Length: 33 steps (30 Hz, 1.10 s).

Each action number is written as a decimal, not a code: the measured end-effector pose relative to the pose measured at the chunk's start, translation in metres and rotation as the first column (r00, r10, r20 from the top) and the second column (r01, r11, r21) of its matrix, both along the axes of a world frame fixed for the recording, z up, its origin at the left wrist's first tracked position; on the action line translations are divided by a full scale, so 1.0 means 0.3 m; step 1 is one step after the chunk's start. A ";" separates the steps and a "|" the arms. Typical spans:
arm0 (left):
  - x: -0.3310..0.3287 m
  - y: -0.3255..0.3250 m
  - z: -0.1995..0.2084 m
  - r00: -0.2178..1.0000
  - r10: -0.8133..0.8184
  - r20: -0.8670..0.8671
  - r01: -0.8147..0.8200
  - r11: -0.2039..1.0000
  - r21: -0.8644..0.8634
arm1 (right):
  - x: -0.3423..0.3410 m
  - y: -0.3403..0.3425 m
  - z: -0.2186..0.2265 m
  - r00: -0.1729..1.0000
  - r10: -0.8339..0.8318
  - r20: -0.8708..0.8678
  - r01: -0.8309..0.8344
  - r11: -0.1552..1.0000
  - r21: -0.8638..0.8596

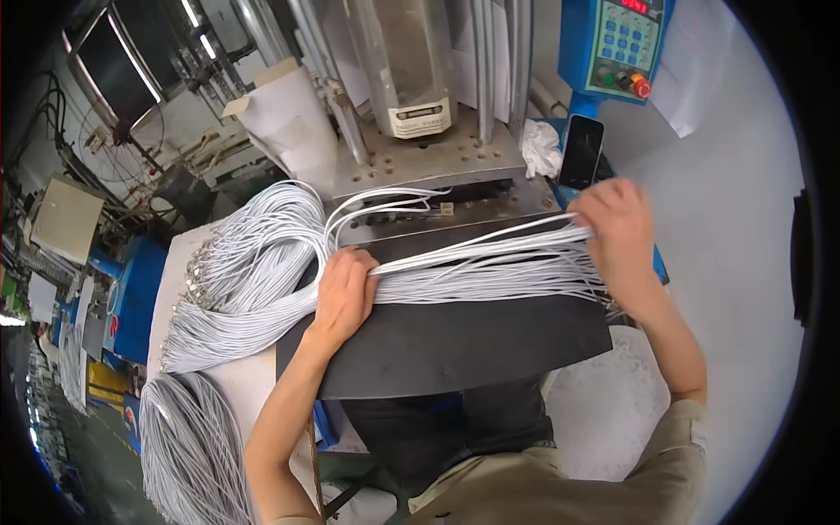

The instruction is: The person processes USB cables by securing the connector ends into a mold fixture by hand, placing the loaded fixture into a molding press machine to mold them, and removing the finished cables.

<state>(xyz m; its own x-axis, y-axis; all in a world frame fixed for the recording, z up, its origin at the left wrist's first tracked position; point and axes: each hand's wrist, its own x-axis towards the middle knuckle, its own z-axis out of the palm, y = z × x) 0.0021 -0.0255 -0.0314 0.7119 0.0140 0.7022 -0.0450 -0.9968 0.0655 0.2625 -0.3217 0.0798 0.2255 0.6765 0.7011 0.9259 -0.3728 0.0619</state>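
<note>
A thick bundle of white cables point(490, 278) stretches across a black board point(464, 346) in front of me. My left hand point(346, 293) is closed around the cables near the board's left side. My right hand point(617, 236) is pinched on the ends of a few upper cables at the board's right, raised slightly above the others; its fingertips are a little blurred. Left of my left hand the cables curl into a large looped pile point(262, 254) with small metallic ends. A few cable ends reach into the slot of the press bed point(446, 210) behind the board.
The press head point(418, 118) hangs between metal posts. A blue control box point(617, 48) with a red knob stands at the back right, above a phone point(582, 150) and crumpled tissue point(541, 149). Grey cables point(192, 446) hang at lower left. A white tub point(608, 402) sits below right.
</note>
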 end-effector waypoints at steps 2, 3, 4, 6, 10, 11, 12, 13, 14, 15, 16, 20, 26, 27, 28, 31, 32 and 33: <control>0.036 0.008 0.024 0.999 -0.024 0.037 0.025 1.000 -0.019 | 0.090 -0.039 -0.083 0.993 -0.100 0.057 0.104 0.992 -0.073; 0.055 0.014 0.033 0.998 -0.048 0.048 0.048 0.999 -0.016 | 0.157 -0.062 -0.143 0.979 -0.171 0.109 0.185 0.972 -0.142; 0.068 0.012 0.030 0.997 -0.058 0.054 0.059 0.998 -0.014 | 0.197 -0.084 -0.165 0.960 -0.229 0.162 0.260 0.942 -0.210; 0.053 0.006 0.023 0.998 -0.048 0.046 0.048 0.999 -0.002 | 0.184 -0.084 -0.125 0.969 -0.210 0.130 0.227 0.966 -0.127; 0.044 -0.042 0.050 0.988 0.015 0.152 0.019 0.974 -0.224 | 0.149 -0.080 -0.033 0.989 -0.119 -0.091 0.120 0.993 0.006; 0.040 -0.075 0.060 0.988 0.001 0.153 0.033 0.975 -0.219 | 0.155 -0.075 -0.011 0.967 -0.067 -0.245 0.065 0.998 -0.019; 0.043 -0.162 0.114 0.999 -0.015 -0.034 0.000 0.914 -0.406 | 0.158 -0.068 0.000 0.919 -0.018 -0.393 0.003 0.999 -0.039; 0.046 -0.251 0.163 0.973 -0.062 -0.221 -0.077 0.819 -0.569 | 0.152 -0.057 -0.012 0.918 -0.026 -0.396 0.009 0.999 -0.044; 0.052 -0.337 0.228 0.915 -0.177 -0.363 -0.109 0.757 -0.644 | 0.140 -0.041 -0.026 0.916 0.025 -0.400 -0.049 0.998 -0.050; 0.071 -0.409 0.261 0.825 -0.303 -0.477 -0.157 0.688 -0.708 | 0.124 -0.022 -0.041 0.911 0.075 -0.405 -0.107 0.993 -0.057; 0.083 -0.461 0.227 0.812 -0.451 -0.371 -0.062 0.565 -0.823 | 0.093 0.009 -0.034 0.905 0.139 -0.403 -0.178 0.982 -0.059; 0.102 -0.512 0.154 0.800 -0.600 -0.023 -0.223 -0.262 -0.939 | -0.192 0.093 -0.080 0.950 0.230 -0.209 -0.286 0.911 -0.297; -0.006 -0.433 0.082 0.948 -0.311 -0.060 -0.151 -0.275 -0.949 | -0.079 0.227 -0.065 0.861 0.115 -0.495 -0.330 0.868 -0.371; -0.004 -0.440 0.076 0.967 -0.251 -0.044 -0.120 -0.299 -0.947 | -0.016 0.288 -0.091 0.870 0.016 -0.493 -0.271 0.851 -0.451; 0.000 -0.447 0.069 0.981 -0.192 -0.030 -0.091 -0.320 -0.943 | 0.041 0.348 -0.131 0.870 -0.086 -0.485 -0.212 0.823 -0.526; 0.005 -0.456 0.073 0.992 -0.125 -0.019 -0.060 -0.331 -0.942 | 0.113 0.484 -0.274 0.847 0.029 -0.531 -0.290 0.862 -0.416; 0.007 -0.457 0.073 0.992 -0.122 -0.010 -0.050 -0.325 -0.944 | 0.103 0.525 -0.300 0.838 0.088 -0.539 -0.302 0.897 -0.323; 0.012 -0.458 0.071 0.993 -0.122 -0.001 -0.040 -0.320 -0.947 | 0.103 0.545 -0.325 0.829 0.145 -0.540 -0.311 0.923 -0.229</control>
<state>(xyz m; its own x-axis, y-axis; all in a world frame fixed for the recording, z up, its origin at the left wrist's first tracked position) 0.0056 -0.1628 -0.0099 0.7867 0.5686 -0.2404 0.0029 0.3859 0.9225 0.2932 -0.1582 -0.0176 0.3028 0.9075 0.2912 0.9121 -0.1873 -0.3648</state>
